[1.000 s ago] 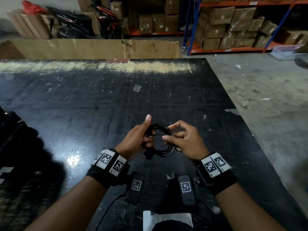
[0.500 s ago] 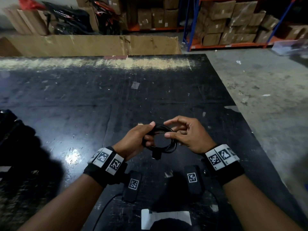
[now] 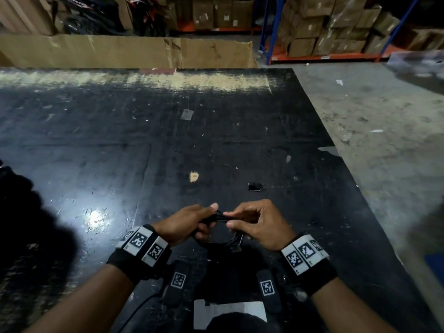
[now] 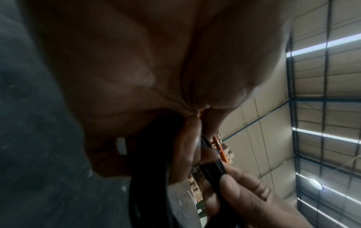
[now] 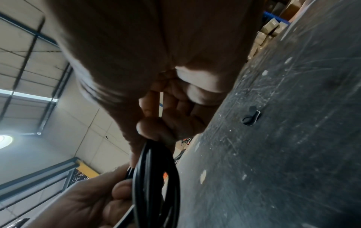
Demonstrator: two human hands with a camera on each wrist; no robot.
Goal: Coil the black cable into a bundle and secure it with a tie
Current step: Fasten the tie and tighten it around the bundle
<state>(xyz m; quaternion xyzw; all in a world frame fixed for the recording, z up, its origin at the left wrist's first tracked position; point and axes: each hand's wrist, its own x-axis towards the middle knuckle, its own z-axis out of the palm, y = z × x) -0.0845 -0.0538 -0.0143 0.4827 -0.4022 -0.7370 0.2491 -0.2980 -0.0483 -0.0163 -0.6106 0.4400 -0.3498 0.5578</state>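
Note:
The black cable (image 3: 221, 242) is coiled into a small loop that I hold above the black table (image 3: 144, 145), near its front edge. My left hand (image 3: 192, 224) grips the loop's left side, thumb laid on top. My right hand (image 3: 249, 223) pinches the strands at the top of the loop between thumb and fingertips. The coil (image 5: 156, 177) hangs below my right hand's fingers in the right wrist view, and its strands (image 4: 213, 168) run between both hands in the left wrist view. A small black tie (image 3: 254, 187) lies on the table just beyond my hands, also seen as the tie (image 5: 251, 115).
A pale chip (image 3: 193, 176) marks the table ahead of my hands. The table's right edge (image 3: 360, 188) drops to a concrete floor. Flattened cardboard (image 3: 120, 51) stands behind the table, with shelves of boxes (image 3: 336, 27) beyond. Something dark (image 3: 14, 188) sits at the far left.
The coil was tipped from upright to flatter. My left thumb came down onto it and my right fingers closed on its top strands. The view tilted, bringing the small tie into sight.

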